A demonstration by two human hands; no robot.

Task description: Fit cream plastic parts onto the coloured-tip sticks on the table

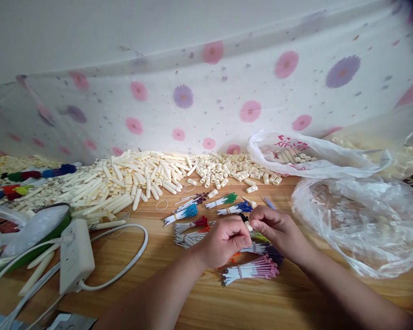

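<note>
The person's right hand (275, 227) is closed to a pinch, its fingertips on a small cream-coloured piece (248, 226); the left hand (223, 240) is curled nearly closed just beside that piece, though whether it grips anything cannot be told; both hands are above the light wood-grain worktop (192, 307), among banded bundles of thin white sticks with coloured tips (181, 215); a heap of long cream tubes (141, 174) lies beyond.

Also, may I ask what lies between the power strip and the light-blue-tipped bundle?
Head view: a white cable loop on the wooden tabletop.
</note>
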